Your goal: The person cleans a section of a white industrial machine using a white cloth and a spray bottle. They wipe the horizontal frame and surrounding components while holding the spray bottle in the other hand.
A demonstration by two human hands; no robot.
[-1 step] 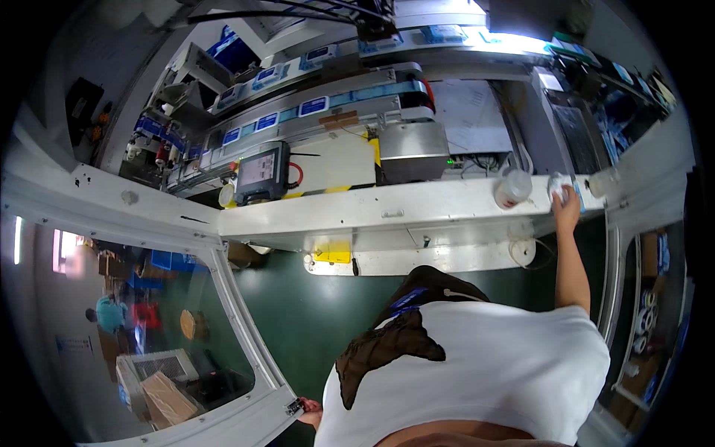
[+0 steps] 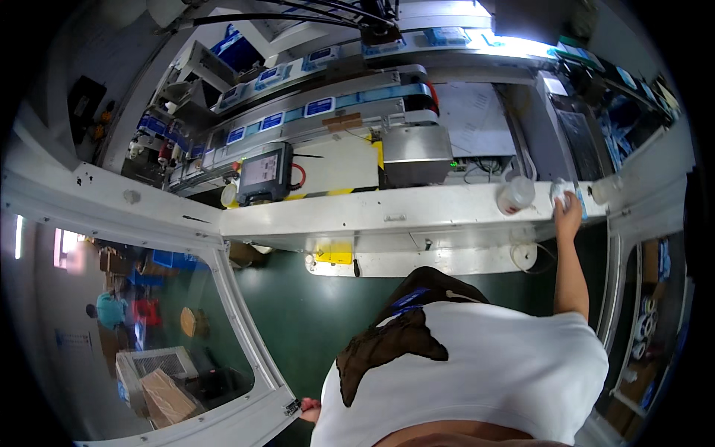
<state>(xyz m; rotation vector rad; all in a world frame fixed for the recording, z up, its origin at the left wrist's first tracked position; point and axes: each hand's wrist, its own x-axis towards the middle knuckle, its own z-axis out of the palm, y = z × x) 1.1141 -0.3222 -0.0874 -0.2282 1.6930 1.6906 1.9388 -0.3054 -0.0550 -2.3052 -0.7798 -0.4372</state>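
Note:
My right hand (image 2: 568, 214) is at the right end of the white machine ledge (image 2: 432, 207), its fingers closed on a small white, crumpled-looking thing (image 2: 560, 192); its kind is too small to make out. Just left of that hand stands a clear plastic jar (image 2: 515, 195). Low on the left, my left hand (image 2: 310, 410) has its fingers curled at the edge of the white-framed door (image 2: 257, 372), beside a dark latch (image 2: 293, 408). My body hides part of that forearm.
Behind the ledge, a conveyor (image 2: 357, 98) carries blue-and-white packs (image 2: 319, 106). A grey touch panel (image 2: 264, 173) stands at the ledge's left. A second clear container (image 2: 605, 189) is at the right corner. Through the door window, a person (image 2: 112, 311) is far off.

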